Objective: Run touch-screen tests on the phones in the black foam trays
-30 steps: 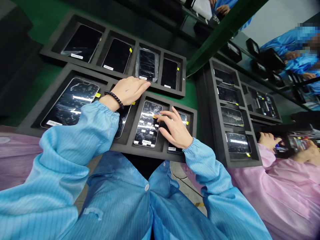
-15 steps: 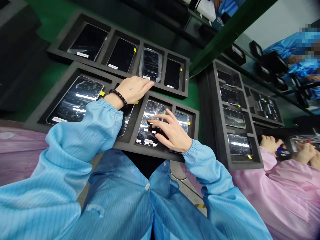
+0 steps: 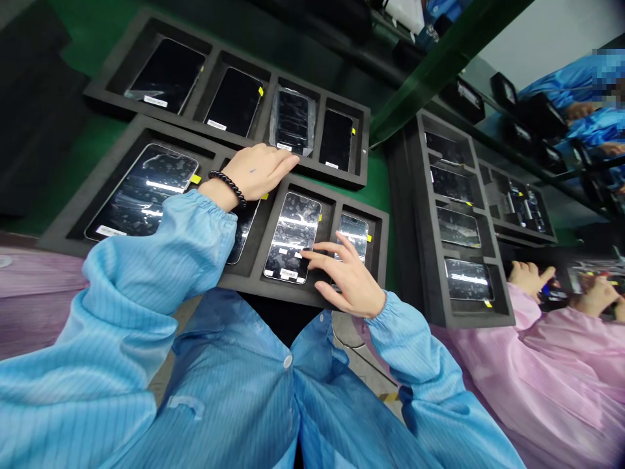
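A dark foam tray (image 3: 244, 281) with several pockets lies in front of me, each pocket holding a phone screen under glossy film. My left hand (image 3: 256, 170), a black bead bracelet on its wrist, lies flat with fingers stretched over the tray's far rim, above the second screen (image 3: 243, 225). My right hand (image 3: 349, 273) is spread open; its fingertips touch the lower right edge of the third screen (image 3: 291, 236), and the palm covers the bottom of the fourth screen (image 3: 352, 231). A large screen (image 3: 144, 192) fills the leftmost pocket.
A second foam tray (image 3: 229, 52) with dark screens lies behind on the green mat. Another tray (image 3: 420, 215) stands to the right, turned lengthwise. A person in a pink coat (image 3: 537, 365) works at the right; blue-coated people stand farther back. A green beam (image 3: 439, 58) crosses above.
My right hand has slid down the third screen from near its top towards its lower edge. My left hand has stayed on the tray's far rim.
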`<state>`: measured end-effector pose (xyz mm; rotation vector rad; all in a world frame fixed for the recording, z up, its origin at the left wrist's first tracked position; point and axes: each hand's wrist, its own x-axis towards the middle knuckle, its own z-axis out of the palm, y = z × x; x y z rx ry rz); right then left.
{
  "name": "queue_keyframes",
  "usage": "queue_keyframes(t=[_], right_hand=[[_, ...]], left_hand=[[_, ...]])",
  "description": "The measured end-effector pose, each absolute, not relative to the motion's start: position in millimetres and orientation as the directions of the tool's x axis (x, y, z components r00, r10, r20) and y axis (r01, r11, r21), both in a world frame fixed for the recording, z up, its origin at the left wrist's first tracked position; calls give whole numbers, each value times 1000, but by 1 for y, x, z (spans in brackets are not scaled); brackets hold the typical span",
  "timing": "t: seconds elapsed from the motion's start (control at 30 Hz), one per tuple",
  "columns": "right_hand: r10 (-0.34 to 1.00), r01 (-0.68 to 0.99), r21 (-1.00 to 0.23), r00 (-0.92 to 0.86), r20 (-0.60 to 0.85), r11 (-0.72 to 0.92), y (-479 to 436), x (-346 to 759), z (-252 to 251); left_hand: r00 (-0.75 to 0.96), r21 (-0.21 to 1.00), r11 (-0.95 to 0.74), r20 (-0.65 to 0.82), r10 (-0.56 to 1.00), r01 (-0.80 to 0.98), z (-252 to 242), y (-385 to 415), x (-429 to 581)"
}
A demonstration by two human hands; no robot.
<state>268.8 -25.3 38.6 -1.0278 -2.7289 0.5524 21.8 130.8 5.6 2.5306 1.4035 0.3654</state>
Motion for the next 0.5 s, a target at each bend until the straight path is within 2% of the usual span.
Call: queue_keyframes(t=[0.1, 0.23, 0.5], right_hand=[[646, 582, -399, -763, 32, 708, -25, 261, 38], [624, 563, -401, -781, 29, 723, -20, 249, 37], [487, 436, -460, -873, -8, 774, -30, 231, 33]], left_hand=[[506, 293, -508, 91, 858, 810, 10, 129, 23], [492, 343, -477, 48, 869, 809, 18, 127, 23], [502, 366, -478, 34, 864, 798, 18, 128, 23]])
